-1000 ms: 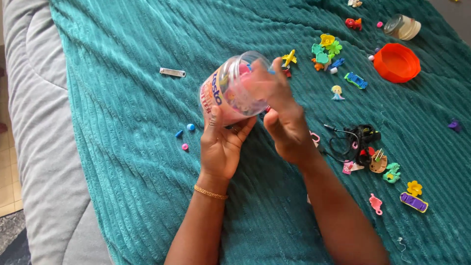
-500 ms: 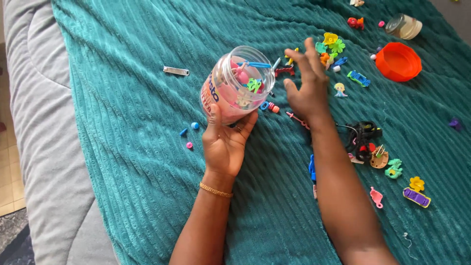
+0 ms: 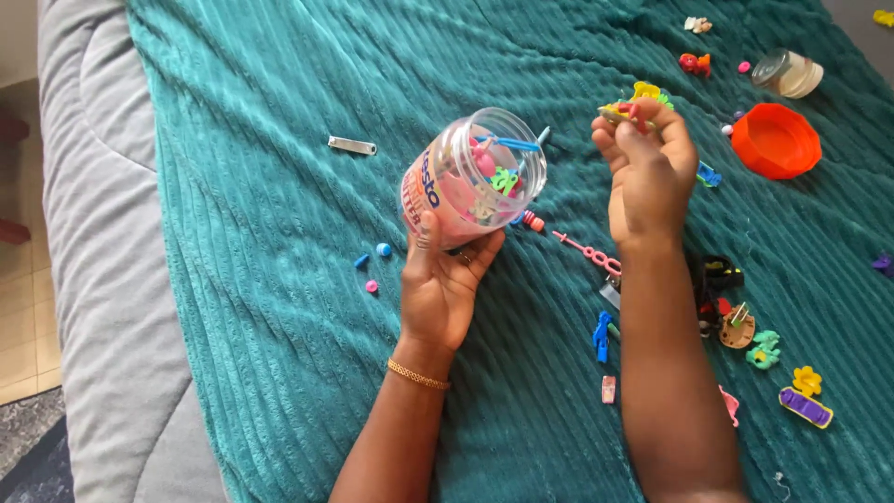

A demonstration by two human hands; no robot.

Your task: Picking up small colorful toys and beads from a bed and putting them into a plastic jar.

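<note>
Left hand (image 3: 442, 284) grips a clear plastic jar (image 3: 473, 177) of little toys, tilted, over the teal blanket (image 3: 261, 233). Right hand (image 3: 644, 168) pinches a small yellow-and-red toy (image 3: 626, 113) in closed fingertips, near the orange lid (image 3: 775, 142).

head cam | looks steeply down | close over teal blanket (image 3: 279, 279) | single view

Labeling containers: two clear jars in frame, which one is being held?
The clear plastic jar with small toys inside, tilted in the left hand. The other, a smaller jar, lies untouched on the teal blanket beside the orange lid.
</note>
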